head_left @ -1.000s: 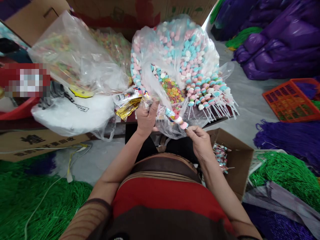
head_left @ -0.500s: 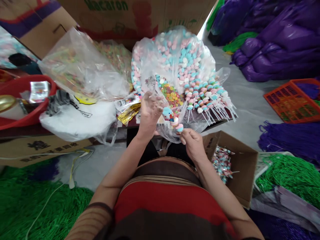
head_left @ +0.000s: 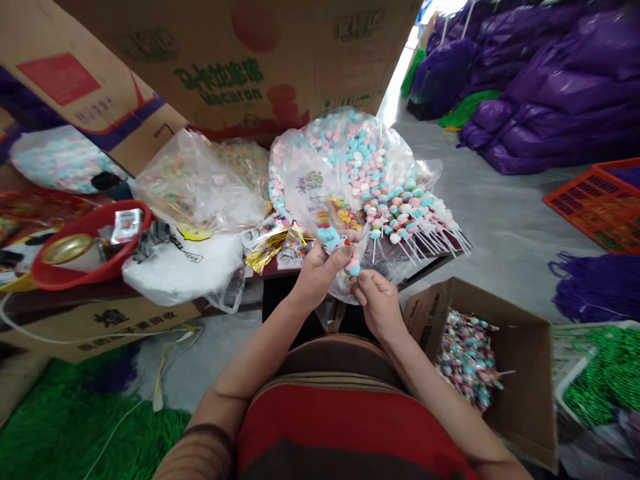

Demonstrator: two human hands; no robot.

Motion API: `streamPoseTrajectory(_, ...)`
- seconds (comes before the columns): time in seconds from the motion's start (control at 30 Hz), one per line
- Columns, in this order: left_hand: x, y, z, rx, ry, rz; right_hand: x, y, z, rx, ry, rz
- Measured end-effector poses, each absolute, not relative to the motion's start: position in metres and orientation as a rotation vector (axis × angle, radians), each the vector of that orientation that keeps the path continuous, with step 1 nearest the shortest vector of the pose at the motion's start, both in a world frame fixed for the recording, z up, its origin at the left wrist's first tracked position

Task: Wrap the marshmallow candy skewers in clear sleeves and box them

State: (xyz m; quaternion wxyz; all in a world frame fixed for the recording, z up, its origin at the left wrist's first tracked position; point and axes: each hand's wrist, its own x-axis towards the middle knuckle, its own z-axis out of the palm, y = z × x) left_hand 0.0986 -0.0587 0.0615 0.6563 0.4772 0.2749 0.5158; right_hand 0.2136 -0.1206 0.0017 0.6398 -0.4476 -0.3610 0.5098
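Observation:
Between my hands is a marshmallow candy skewer (head_left: 353, 267), pink and light blue at its lower end, with a blue figure and coloured pieces toward the top. My left hand (head_left: 319, 272) is closed around its middle, thumb on top. At the lower end, my right hand (head_left: 379, 298) pinches the stick, most of which the fingers hide. Whether a clear wrapper covers the skewer I cannot tell. Just beyond lie coloured ring candies (head_left: 347, 215) and a clear bag of marshmallows (head_left: 373, 150). Finished-looking marshmallow skewers (head_left: 407, 207) lie in a pile to the right, white sticks toward me.
An open cardboard box (head_left: 523, 373) with wrapped candies stands low at right. Left on the table are a white plastic bag (head_left: 185, 270), a red basin (head_left: 143, 217) and gold twist ties (head_left: 265, 253). A large Macaron carton (head_left: 310, 60) stands behind.
My left hand, loosely spread above the skewer before, has come down and closed on it. My right hand still pinches the lower end. The head view has tilted upward and shifted.

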Motion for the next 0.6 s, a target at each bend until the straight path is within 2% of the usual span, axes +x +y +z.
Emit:
streamPoseTrajectory(0.23, 0.091, -0.046, 0.116, 1.199, 0.595, 1.335, 0.222, -0.123, 0.009, -0.942, -0.878, 1.301)
streamPoseTrajectory(0.43, 0.115, -0.059, 0.111, 1.131, 0.781, 1.364, 0.215, -0.121, 0.019, -0.800, -0.839, 1.502)
streamPoseTrajectory(0.6, 0.119, -0.058, 0.118, 1.157, 0.807, 1.390, 0.224, -0.126, 0.020, -0.911, -0.909, 1.355)
